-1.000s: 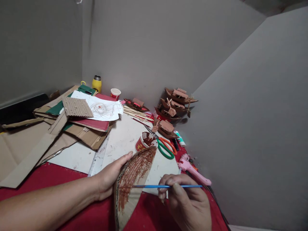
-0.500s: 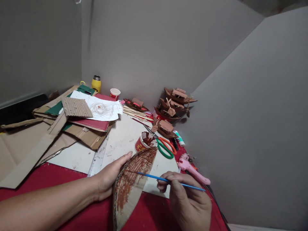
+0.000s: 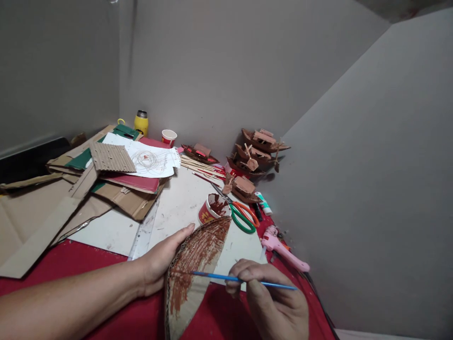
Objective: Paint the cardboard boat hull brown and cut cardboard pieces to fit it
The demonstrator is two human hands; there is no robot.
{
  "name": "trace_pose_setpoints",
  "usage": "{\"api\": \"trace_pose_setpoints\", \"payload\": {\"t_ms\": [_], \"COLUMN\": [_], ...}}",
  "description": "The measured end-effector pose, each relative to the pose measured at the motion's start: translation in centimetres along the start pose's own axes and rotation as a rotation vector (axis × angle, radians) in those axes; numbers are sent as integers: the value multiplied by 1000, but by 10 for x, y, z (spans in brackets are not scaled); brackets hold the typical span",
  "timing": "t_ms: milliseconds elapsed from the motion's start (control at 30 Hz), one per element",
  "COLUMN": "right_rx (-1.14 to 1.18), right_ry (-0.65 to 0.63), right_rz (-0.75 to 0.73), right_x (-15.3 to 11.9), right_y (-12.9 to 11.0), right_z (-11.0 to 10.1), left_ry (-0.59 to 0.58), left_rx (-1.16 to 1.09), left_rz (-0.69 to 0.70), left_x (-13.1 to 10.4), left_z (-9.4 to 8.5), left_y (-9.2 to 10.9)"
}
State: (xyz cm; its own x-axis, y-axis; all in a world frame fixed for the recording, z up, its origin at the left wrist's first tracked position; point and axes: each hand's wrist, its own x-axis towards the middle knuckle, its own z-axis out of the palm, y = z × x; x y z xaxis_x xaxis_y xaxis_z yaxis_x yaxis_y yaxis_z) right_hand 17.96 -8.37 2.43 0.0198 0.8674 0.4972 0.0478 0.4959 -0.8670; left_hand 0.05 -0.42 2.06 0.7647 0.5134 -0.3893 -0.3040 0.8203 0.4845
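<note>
My left hand [image 3: 163, 259] grips a curved, leaf-shaped cardboard piece [image 3: 187, 295] along its left edge, thumb stretched along the rim and the other fingers hidden behind. Brown paint streaks cover its upper and left parts, while bare tan cardboard shows at the lower right. Pinched in my right hand [image 3: 271, 295] is a blue paintbrush [image 3: 215, 276], its tip on the painted surface near the left edge. Just behind the cardboard's top stands a red and white paper cup [image 3: 207, 211] with brown paint inside.
Scissors [image 3: 242, 217] and a pink glue gun [image 3: 283, 250] lie to the right. Brown model boats [image 3: 264, 139] stand along the wall. Wooden sticks [image 3: 201, 169] lie mid-table. Stacked cardboard [image 3: 123, 200], a paper sheet [image 3: 155, 160] and a yellow bottle [image 3: 141, 125] are at the left.
My right hand and the brush have moved down and slightly left, bringing the tip lower along the cardboard's left edge. My left hand holds nearly the same position.
</note>
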Motion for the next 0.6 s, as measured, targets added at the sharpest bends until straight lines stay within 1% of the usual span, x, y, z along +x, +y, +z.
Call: {"api": "trace_pose_setpoints", "payload": {"t_ms": [133, 233, 400, 500, 600], "right_rx": [-75, -128, -140, -77, -47], "right_ry": [94, 118, 80, 29, -40], "right_rz": [-11, -49, -70, -71, -70], "right_x": [-2, -3, -2, -1, -1], "right_y": [6, 11, 10, 6, 2], "right_z": [-7, -13, -12, -9, -7], "left_ry": [-23, -19, -42, -53, -38], "left_rx": [-24, -27, -26, -31, -21], "left_rz": [8, 13, 22, 14, 17], "left_x": [2, 3, 2, 2, 2], "left_z": [-1, -2, -3, -4, -4], "left_y": [-1, -1, -1, -1, 0]}}
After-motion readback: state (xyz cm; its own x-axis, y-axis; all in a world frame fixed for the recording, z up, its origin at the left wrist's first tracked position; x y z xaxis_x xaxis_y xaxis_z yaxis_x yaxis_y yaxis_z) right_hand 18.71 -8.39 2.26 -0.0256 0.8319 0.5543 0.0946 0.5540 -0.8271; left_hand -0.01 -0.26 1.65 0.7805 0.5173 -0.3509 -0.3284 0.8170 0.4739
